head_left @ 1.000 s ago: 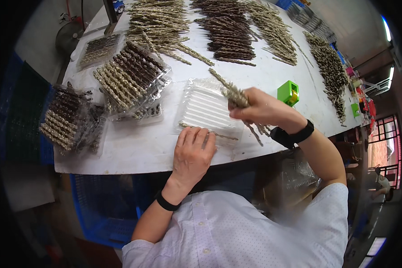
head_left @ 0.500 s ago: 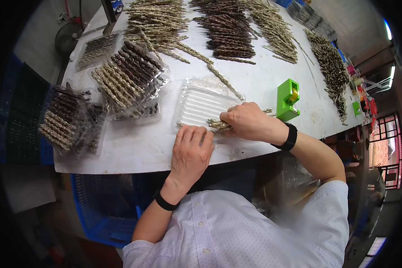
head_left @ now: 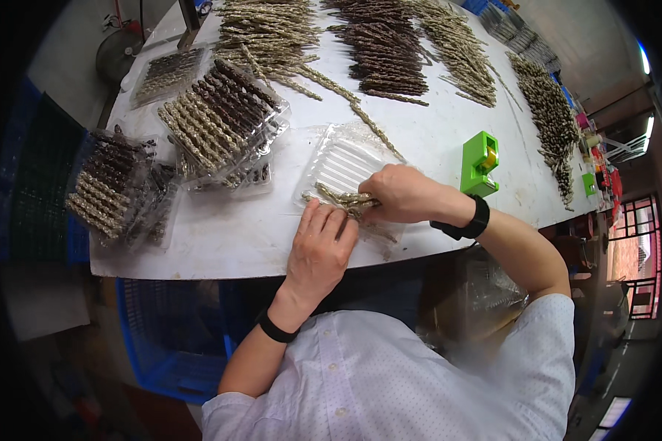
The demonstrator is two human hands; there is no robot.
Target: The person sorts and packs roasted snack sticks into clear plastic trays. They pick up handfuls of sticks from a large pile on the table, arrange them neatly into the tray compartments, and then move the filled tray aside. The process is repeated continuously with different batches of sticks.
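A clear plastic tray (head_left: 343, 156) with ridged grooves lies near the table's front edge. At its near end, my right hand (head_left: 401, 192) is closed round a small bundle of pale, knobbly twisted sticks (head_left: 346, 197), their ends pointing left over the tray. My left hand (head_left: 320, 246) rests at the tray's near-left corner, fingers stretched out and slightly bent, with the fingertips against or close beside the stick ends. Its thumb is hidden. Part of the bundle is covered by my right hand.
Filled clear packs (head_left: 221, 121) of pale and dark sticks are stacked left, beside more packs (head_left: 114, 184). Piles of pale sticks (head_left: 265, 37), dark sticks (head_left: 386, 51) and others lie at the back. A green tape dispenser (head_left: 479, 163) stands right; a blue crate (head_left: 173, 338) is below.
My right hand has moved a little left with the sticks, bringing the bundle further over the tray's near end. The tray has tilted slightly, and my left fingers have bent more.
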